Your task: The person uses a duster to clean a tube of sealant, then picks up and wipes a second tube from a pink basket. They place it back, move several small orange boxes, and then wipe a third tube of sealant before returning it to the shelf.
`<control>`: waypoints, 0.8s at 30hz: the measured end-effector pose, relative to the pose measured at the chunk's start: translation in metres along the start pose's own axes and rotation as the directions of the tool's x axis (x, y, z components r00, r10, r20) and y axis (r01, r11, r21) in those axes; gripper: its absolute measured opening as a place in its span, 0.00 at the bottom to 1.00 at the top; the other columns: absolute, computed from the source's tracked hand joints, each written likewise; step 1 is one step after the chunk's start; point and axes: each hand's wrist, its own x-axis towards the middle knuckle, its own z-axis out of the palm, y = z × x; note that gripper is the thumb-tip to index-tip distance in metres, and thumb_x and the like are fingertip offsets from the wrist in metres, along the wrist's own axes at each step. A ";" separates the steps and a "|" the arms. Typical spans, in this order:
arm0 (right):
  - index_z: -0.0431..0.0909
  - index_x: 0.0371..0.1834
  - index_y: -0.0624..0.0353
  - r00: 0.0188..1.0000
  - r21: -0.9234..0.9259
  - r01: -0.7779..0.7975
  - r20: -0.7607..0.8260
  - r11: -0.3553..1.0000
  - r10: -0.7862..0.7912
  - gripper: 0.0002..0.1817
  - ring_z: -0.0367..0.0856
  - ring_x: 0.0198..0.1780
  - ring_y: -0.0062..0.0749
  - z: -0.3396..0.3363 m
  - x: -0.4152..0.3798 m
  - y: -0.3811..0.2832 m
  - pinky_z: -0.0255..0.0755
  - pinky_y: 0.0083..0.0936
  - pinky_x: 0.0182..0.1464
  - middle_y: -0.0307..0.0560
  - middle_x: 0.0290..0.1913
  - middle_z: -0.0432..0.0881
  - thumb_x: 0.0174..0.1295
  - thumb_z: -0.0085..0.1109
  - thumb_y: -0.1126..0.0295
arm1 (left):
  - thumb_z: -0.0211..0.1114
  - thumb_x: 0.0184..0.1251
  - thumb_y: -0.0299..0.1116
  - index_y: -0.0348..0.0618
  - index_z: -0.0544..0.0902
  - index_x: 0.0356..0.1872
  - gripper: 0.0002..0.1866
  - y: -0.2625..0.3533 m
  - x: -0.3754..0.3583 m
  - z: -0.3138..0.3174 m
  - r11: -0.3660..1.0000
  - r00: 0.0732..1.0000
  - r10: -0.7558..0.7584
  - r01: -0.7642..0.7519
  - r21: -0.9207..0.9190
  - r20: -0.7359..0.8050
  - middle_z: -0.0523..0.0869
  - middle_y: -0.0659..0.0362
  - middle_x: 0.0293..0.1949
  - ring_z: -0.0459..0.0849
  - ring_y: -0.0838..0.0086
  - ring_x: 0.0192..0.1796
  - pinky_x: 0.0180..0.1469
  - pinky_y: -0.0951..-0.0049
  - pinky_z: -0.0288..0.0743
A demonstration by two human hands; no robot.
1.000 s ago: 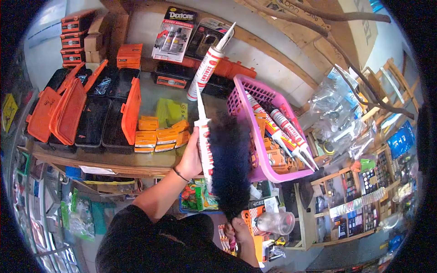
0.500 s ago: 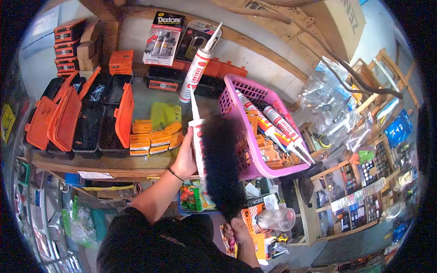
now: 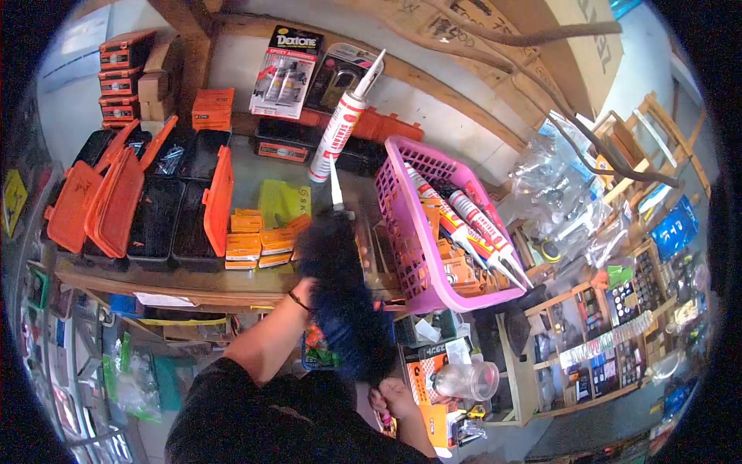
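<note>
a dark, fluffy duster (image 3: 344, 298) slants across the middle of the view, in front of the near edge of the tabletop (image 3: 197, 284). the right hand (image 3: 397, 399) is low down at the duster's lower end, its fingers curled closed around what seems to be the handle. the duster covers most of the left hand (image 3: 306, 289), leaving the wrist with its dark band (image 3: 298, 301) in sight; whether those fingers are apart or clamped on something cannot be told. just above the duster's top end a white nozzle (image 3: 336, 188) points upward, with the body below it hidden.

behind the nozzle, a red-and-white sealant tube (image 3: 337, 138) stands on the tabletop, near a carded epoxy adhesive pack (image 3: 284, 73). to the left of the duster, small orange-and-white boxes (image 3: 257, 243) sit stacked beside a yellow-green packet (image 3: 284, 203). farther left are black cases (image 3: 157, 220) with their orange lids (image 3: 116, 205) raised. to the right of the duster, a pink basket (image 3: 446, 295) holds more sealant tubes (image 3: 481, 218) and orange packets (image 3: 461, 271), the tube tips reaching its near rim. a clear jar (image 3: 467, 380) lies on its side below the basket, to the right of the right hand.
</note>
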 end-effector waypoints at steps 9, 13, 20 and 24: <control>0.60 0.17 0.56 0.997 -0.113 -0.079 -0.012 0.990 0.078 0.20 0.54 0.12 0.20 0.004 0.006 -0.005 0.48 0.16 0.13 0.37 0.12 0.58 0.59 0.45 0.55 | 0.45 0.61 0.53 0.45 0.70 0.45 0.22 0.006 0.007 -0.015 0.961 0.994 -0.108 0.112 -0.252 0.031 0.78 0.56 0.41 0.77 0.67 0.41 0.45 0.64 0.71; 0.62 0.18 0.57 0.999 0.180 -0.032 0.011 0.983 0.030 0.20 0.57 0.13 0.20 -0.001 0.009 -0.005 0.52 0.16 0.16 0.38 0.13 0.61 0.60 0.43 0.54 | 0.48 0.62 0.47 0.44 0.70 0.48 0.20 0.001 0.006 0.001 0.952 0.992 -0.029 -0.011 -0.307 -0.125 0.76 0.56 0.46 0.75 0.70 0.47 0.51 0.67 0.67; 0.61 0.16 0.57 0.996 0.180 -0.038 -0.067 0.983 0.051 0.22 0.54 0.11 0.19 0.003 0.009 -0.015 0.48 0.15 0.13 0.37 0.11 0.57 0.57 0.46 0.51 | 0.46 0.62 0.48 0.44 0.72 0.46 0.20 0.008 0.004 0.010 0.943 0.994 -0.049 0.013 -0.332 -0.102 0.78 0.56 0.42 0.78 0.66 0.40 0.45 0.70 0.72; 0.62 0.16 0.57 0.991 0.082 -0.121 -0.039 0.989 0.124 0.21 0.52 0.11 0.19 0.002 0.007 -0.010 0.45 0.15 0.13 0.36 0.10 0.57 0.57 0.46 0.52 | 0.42 0.62 0.53 0.45 0.72 0.40 0.22 -0.004 0.005 -0.013 0.997 0.988 -0.051 0.043 -0.058 -0.149 0.79 0.54 0.38 0.78 0.64 0.39 0.41 0.63 0.75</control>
